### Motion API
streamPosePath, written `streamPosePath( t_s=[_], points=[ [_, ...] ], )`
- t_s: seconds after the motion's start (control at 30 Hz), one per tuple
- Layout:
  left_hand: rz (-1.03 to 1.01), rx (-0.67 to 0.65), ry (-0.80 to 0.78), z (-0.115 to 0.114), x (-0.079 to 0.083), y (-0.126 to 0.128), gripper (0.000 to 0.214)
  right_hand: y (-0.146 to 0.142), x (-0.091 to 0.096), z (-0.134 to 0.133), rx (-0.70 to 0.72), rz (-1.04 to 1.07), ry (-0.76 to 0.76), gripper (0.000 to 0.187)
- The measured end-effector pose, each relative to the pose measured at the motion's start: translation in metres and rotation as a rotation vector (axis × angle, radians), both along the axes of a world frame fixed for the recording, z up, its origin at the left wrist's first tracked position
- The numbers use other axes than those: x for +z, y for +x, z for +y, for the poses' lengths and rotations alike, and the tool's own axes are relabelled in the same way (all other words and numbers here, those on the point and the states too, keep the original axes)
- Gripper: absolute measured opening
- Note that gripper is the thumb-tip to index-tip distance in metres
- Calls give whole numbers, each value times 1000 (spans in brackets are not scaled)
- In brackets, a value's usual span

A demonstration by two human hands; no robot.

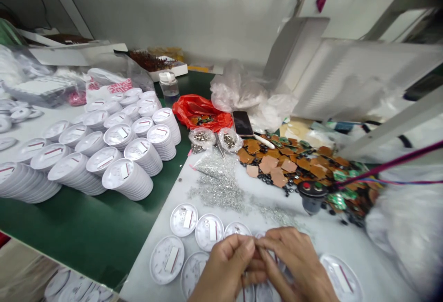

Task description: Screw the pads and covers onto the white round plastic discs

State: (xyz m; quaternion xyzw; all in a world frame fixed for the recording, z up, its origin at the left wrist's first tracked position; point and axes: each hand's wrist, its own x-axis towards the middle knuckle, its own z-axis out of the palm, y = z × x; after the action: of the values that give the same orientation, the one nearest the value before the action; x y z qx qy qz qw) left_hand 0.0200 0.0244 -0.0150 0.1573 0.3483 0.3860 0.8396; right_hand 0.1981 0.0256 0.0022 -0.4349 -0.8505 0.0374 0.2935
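Note:
Above the white work surface (152,251), my left hand (228,265) and my right hand (294,260) meet at the fingertips. Both are closed in a pinch, and whatever sits between the fingers is too small or hidden to make out. Round white plastic covers (167,260) lie face up beneath and around them, several partly hidden by my hands. Each clearly seen cover has a pale rectangular piece inside, some with a dark red strip. To the right of my right hand, another white cover (341,278) lies partly behind it.
Stacked white covers (136,179) fill the green table at left. Small clear-silver parts (221,189) are heaped beyond my hands. Brown and green circuit boards (277,166) lie at right, near a dark electric screwdriver (312,196) with cable. A red bag (202,108) and phone (242,123) stand behind.

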Motion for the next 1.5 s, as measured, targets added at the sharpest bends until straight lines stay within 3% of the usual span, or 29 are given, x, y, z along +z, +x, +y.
streamPosePath(
  t_s=[0.17, 0.33, 0.43, 0.53, 0.7, 0.9, 1.13, 1.3, 1.4, 1.5],
  points=[
    [36, -70, 54, 2, 2, -1, 48, -1, 0, -1, 17, -27, 30, 20],
    [-1, -100, 34, 2, -1, -4, 49, -6, 4, 1, -17, 70, -122, 19],
    [-16, -94, 13, 2, -3, -7, 48, -7, 9, 5, 35, 60, -153, 18],
    [-42, -89, -21, 2, -5, -9, 48, -6, 10, 8, 52, 38, -102, 16],
    [-56, -35, -62, 2, -3, -8, 48, -4, 5, 2, -38, 25, 37, 13],
    [15, -1, -59, -2, -3, -5, 50, 2, -5, 4, 91, -100, 90, 18],
    [136, -47, 27, -6, -7, -7, 53, -7, -3, -2, -24, 99, -27, 28],
    [165, -65, 52, -6, -4, -6, 54, -3, 8, 0, 49, 75, -111, 17],
    [163, -91, 63, -4, 1, -5, 55, 5, 6, 4, 60, 49, 0, 20],
    [177, -113, 71, -2, 4, -4, 57, 12, 2, 5, 101, -123, 180, 21]
  ],
)
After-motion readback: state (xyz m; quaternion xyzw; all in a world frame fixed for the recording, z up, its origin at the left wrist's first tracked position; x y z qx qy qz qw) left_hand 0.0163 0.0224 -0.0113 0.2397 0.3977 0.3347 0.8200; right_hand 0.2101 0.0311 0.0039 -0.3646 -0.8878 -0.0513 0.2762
